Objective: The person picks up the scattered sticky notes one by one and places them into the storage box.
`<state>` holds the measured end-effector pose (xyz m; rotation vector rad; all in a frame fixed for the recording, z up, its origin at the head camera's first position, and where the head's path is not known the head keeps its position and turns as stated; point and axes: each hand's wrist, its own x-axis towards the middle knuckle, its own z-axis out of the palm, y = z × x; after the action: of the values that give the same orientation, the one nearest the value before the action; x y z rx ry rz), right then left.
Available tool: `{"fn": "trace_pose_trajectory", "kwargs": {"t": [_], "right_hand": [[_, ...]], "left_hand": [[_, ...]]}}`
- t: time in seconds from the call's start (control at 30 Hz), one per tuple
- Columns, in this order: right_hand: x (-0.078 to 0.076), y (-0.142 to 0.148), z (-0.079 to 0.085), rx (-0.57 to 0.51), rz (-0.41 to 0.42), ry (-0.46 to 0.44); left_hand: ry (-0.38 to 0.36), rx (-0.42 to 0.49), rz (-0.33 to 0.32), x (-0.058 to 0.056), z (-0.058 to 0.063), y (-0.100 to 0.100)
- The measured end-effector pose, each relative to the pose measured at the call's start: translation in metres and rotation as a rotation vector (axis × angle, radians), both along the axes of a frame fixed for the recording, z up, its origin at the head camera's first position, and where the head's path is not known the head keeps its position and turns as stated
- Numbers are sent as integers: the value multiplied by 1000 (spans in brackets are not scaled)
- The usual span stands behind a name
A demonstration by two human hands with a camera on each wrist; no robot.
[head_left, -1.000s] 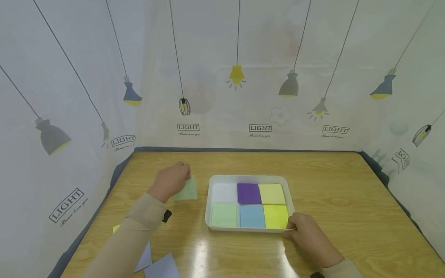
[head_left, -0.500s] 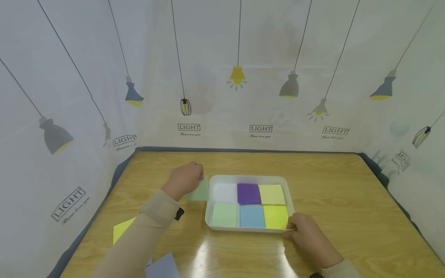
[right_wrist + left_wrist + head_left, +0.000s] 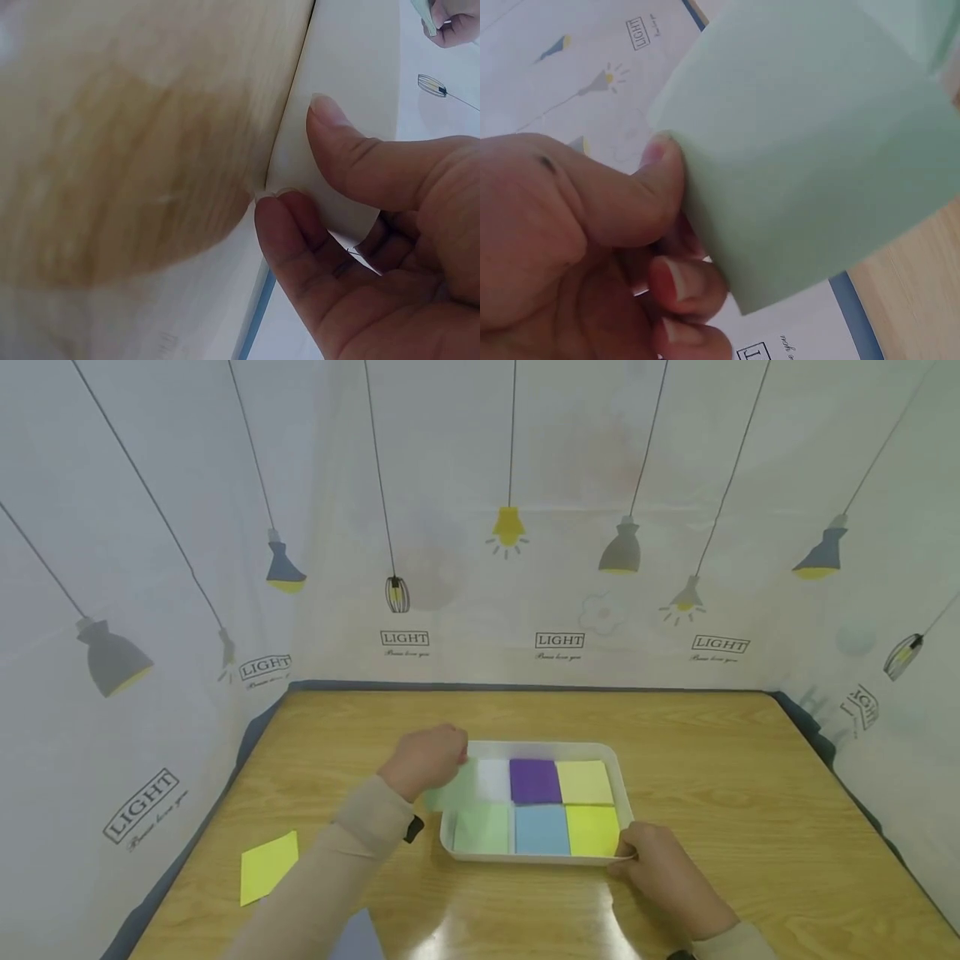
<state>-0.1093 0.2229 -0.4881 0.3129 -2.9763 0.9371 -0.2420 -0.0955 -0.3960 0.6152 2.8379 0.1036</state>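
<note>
In the head view my left hand pinches a light green paper square by its edge, over the left end of a white tray. The left wrist view shows thumb and fingers on one edge of this green paper. My right hand holds the tray's near right corner, its thumb against the tray wall in the right wrist view. Inside the tray lie a purple square, a pale yellow one, a green one, a blue one and a bright yellow one.
A yellow paper lies on the wooden table at the left. Beside the left sleeve, a lavender paper shows at the front edge. A printed white cloth surrounds the table.
My left hand has moved right with the green paper, from beside the tray to over its left end. The yellow paper has come into fuller view. My right hand stays at the tray corner.
</note>
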Motion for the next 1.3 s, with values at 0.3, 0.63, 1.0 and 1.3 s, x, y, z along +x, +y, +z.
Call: {"fn": "trace_pose_trajectory", "kwargs": {"t": [0.3, 0.63, 1.0, 1.3], "right_hand": [[0, -2, 4, -2, -19, -39], [-1, -1, 2, -4, -20, -44], [-1, -2, 1, -10, -28, -65], [-1, -2, 1, -8, -31, -54]], "left_hand": [[-72, -21, -74, -3, -5, 19], [-122, -39, -119, -7, -15, 29], [-224, -48, -153, -8, -29, 35], [-272, -44, -157, -5, -33, 39]]}}
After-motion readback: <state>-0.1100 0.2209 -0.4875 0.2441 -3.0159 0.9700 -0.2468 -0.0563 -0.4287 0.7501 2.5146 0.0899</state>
